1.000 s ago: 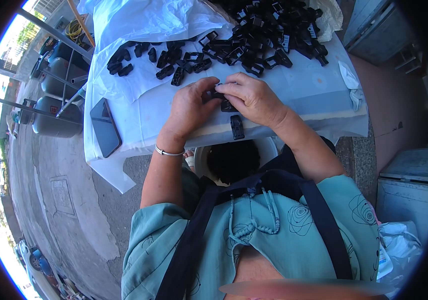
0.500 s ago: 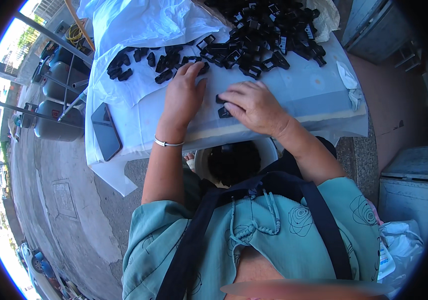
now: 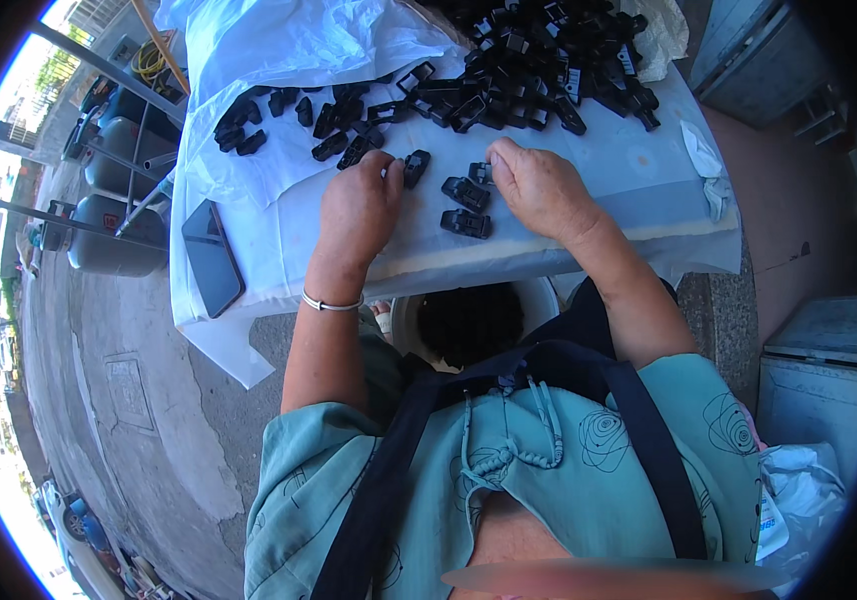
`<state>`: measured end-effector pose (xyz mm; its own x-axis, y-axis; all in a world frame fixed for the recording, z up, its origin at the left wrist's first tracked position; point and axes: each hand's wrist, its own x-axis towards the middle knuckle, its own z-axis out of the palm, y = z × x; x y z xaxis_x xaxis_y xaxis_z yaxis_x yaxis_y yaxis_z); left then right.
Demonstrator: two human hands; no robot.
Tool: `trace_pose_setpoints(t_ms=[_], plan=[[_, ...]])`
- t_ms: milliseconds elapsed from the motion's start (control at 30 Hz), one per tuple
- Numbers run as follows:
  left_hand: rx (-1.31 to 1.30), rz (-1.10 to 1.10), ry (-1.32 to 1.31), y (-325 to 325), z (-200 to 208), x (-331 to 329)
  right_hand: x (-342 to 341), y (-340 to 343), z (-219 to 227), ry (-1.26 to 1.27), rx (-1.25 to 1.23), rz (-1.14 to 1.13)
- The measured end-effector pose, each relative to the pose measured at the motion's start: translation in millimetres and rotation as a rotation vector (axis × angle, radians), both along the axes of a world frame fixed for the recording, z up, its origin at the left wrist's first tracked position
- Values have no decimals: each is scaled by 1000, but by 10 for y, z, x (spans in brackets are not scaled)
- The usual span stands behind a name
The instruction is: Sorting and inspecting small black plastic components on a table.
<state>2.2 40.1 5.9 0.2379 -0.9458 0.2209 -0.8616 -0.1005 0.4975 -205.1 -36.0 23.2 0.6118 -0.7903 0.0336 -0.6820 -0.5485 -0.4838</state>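
Observation:
My left hand (image 3: 361,208), closed with its fingers curled, grips a small black plastic part (image 3: 416,168) that sticks out past the thumb. To its right, my right hand (image 3: 546,192) pinches a black plastic piece (image 3: 481,173), mostly hidden by the fingers. Between the hands and a little nearer, two black plastic parts (image 3: 466,223) lie one behind the other on the white-covered table (image 3: 599,165). Small black parts (image 3: 330,147) are scattered just beyond my left hand. Farther off on the right rises a heap of black plastic frames (image 3: 524,65).
A dark phone (image 3: 212,262) lies at the table's left edge. White plastic sheeting (image 3: 309,45) covers the far left, and a crumpled white scrap (image 3: 697,152) is at the right. Below the table's near edge stands a white bucket (image 3: 546,300) with dark contents.
My right hand has moved right and slightly away, uncovering two black parts. My left hand has drawn back toward me from the scattered pieces, with a black part now showing in its fingers.

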Motion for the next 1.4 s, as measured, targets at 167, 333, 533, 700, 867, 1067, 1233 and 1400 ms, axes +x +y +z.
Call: trace_pose_setpoints(t_ms=[167,333,533,700,867,1067,1233,1400], plan=[[-369,-241,-93,-40,-17,68,-161,-51,-125,-193,-261,136],[-280,-455,-80,-99,-15,60,-191,-118,-176,-100,-309,166],[-144,-349,65,-51,-38,-41,-34,-120,-105,-2,-256,-20],[-140,-284,188,-32,-78,-69,-67,-98,-221,-214,-412,114],[-86,-249,290,-73,-95,-86,122,-65,-299,-522,-212,267],[-44,-210,323,-68,-101,-65,201,-6,-194,-264,-267,357],[-120,-262,417,-61,-137,-40,159,212,-144,-115,-336,309],[-190,-216,136,69,42,88,120,235,-225,74,-421,258]])
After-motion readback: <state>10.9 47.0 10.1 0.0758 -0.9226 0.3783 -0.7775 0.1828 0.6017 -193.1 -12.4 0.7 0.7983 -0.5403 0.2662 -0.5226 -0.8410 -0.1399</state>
